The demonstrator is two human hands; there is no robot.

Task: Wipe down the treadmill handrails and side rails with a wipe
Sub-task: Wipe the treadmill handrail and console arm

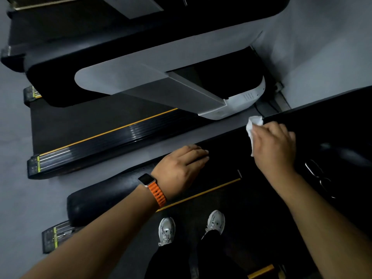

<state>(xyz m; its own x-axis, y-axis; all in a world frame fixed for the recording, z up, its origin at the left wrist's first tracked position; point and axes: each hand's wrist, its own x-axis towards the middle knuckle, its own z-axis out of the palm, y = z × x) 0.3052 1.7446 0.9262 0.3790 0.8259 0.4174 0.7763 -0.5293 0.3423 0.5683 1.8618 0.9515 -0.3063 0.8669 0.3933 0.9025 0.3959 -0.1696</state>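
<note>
Our right hand (273, 146) grips a white wipe (254, 125) against the black treadmill handrail (112, 194), at two o'clock from our left hand (181, 166). The left rests flat on the same rail, fingers straight, orange-strapped watch (149, 183) at the wrist.

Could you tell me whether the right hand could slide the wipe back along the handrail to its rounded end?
Probably not as things stand: the left hand rests on the handrail between the wipe in the right hand and that end.
</note>
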